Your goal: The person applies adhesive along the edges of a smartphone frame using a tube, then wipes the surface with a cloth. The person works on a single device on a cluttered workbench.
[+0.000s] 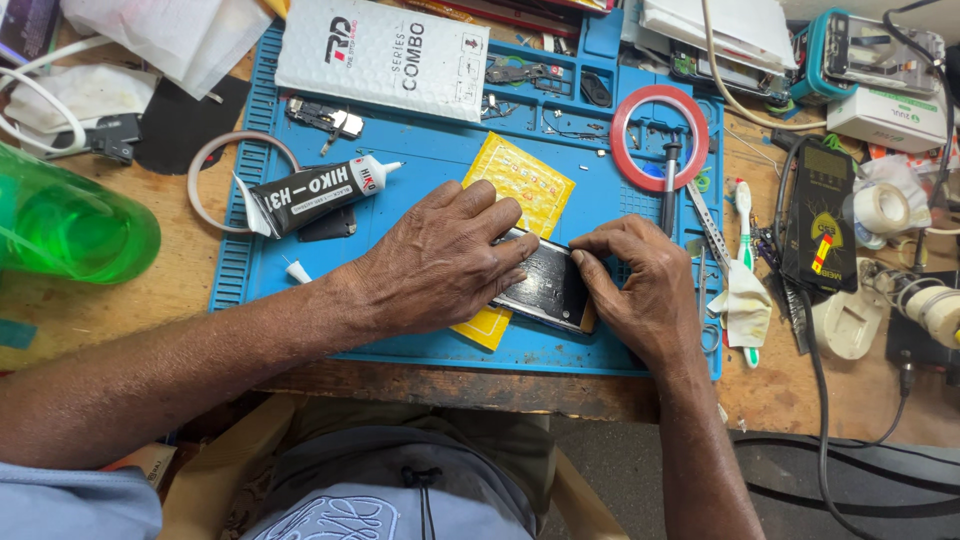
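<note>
1. Left hand [440, 262] lies palm down over the left part of a black phone [548, 288], fingers together and pressing flat on it.
2. Right hand [640, 285] is at the phone's right edge, fingers curled, fingertips pinched against that edge; cannot tell if something small sits under them.
3. Phone lies flat and slightly tilted on a yellow sheet [520, 180], which rests on the blue repair mat [400, 330] near the mat's front middle.
4. Mat sits on a wooden worktop [120, 300], covering its centre.
5. Black glue tube [315, 193] with a white nozzle lies on the mat's left part, well apart from the left hand; a small white cap [298, 271] lies just below it.
6. White padded pouch [385, 55] lies at the mat's top, above the yellow sheet.
7. Red tape ring [659, 137] lies on the mat's upper right; a black-handled tool [671, 185] runs down through it, near the right hand.
8. Toothbrush [746, 260] and metal tweezers [708, 222] lie just right of the right hand at the mat's edge.
9. Green translucent bottle [70, 225] lies on the worktop at far left.
10. Black meter [820, 215] sits on the right of the worktop, a white tape roll [880, 208] beside it.
</note>
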